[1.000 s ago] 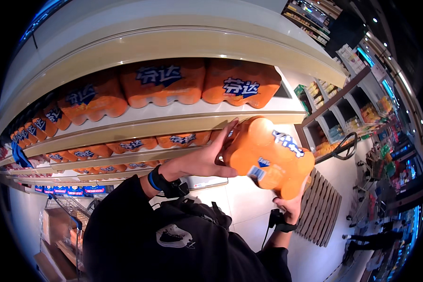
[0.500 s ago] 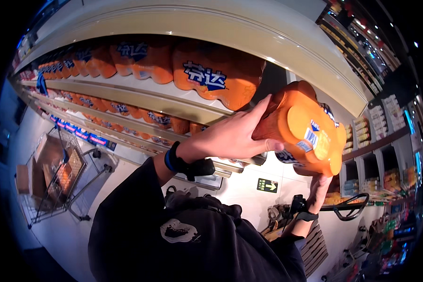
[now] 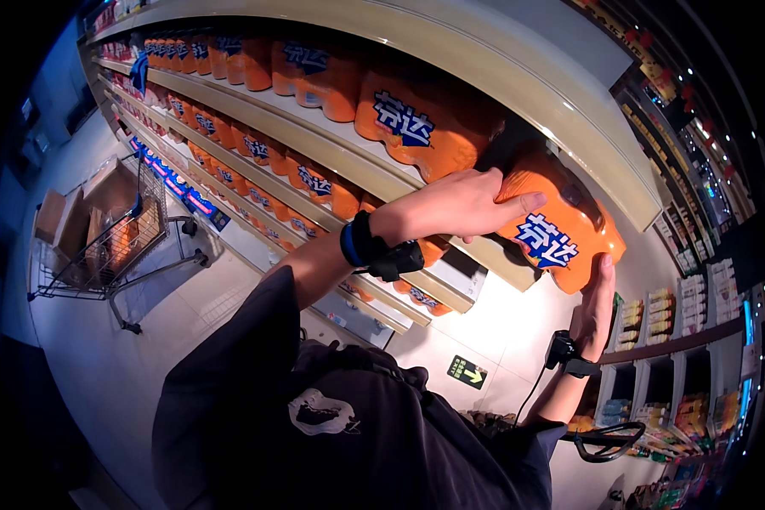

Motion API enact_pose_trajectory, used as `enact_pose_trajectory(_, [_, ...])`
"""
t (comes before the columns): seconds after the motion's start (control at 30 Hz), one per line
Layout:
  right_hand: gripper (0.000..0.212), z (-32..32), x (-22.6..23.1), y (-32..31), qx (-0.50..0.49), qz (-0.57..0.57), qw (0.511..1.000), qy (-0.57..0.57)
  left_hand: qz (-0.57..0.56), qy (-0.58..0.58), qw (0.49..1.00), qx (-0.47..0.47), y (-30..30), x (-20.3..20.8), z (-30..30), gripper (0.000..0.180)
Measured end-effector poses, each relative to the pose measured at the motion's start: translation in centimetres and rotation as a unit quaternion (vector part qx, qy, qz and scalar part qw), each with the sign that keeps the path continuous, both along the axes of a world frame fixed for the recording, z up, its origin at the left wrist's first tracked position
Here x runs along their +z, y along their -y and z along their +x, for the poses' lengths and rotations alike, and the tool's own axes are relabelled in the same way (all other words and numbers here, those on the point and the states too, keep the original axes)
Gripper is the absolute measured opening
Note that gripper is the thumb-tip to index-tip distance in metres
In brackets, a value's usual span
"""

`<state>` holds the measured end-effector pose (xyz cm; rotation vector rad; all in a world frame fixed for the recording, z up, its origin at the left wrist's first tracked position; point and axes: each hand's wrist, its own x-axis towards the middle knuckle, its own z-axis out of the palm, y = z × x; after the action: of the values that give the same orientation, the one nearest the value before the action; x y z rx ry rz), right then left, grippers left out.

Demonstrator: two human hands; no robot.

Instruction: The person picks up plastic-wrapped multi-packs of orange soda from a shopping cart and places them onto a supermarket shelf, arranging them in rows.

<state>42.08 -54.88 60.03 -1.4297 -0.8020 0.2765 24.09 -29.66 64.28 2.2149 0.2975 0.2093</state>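
An orange shrink-wrapped pack of drink cans [image 3: 531, 242] is held tilted at the end of the upper shelf, partly in over its edge. My left hand [image 3: 455, 204] grips the pack's left end, its thumb lying across the front face. Against the lower right end my right hand [image 3: 597, 302] presses and supports it, fingers pointing up. Just left of the held pack stands a matching orange pack [image 3: 429, 123] on the same shelf. The underside of the held pack is mostly hidden.
More orange packs [image 3: 319, 76] line the upper shelf, with further rows on lower shelves [image 3: 314, 183]. A wire shopping cart [image 3: 119, 229] holding cardboard boxes stands at left. An overhanging cream shelf edge [image 3: 518, 93] runs above my hands. Bottle shelves [image 3: 663, 340] stand at right.
The pack has turned so its front face shows and moved to the shelf's end. Both hands moved with it, keeping their hold, while the view shifted.
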Motion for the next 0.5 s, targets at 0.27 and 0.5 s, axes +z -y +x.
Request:
enact_pose_trajectory(0.27, [0.083, 4.0, -1.0, -0.9, 0.002, -0.036, 0.998, 0.057, 0.123, 0.029, 0.99, 0.066, 0.8, -0.3, 0.1, 0.078])
enact_pose_trajectory(0.5, [0.087, 6.3, -4.1, -2.2, -0.058, -0.062, 0.966, 0.245, 0.26, 0.269, 0.91, 0.177, 1.2, -2.2, -2.3, 0.04])
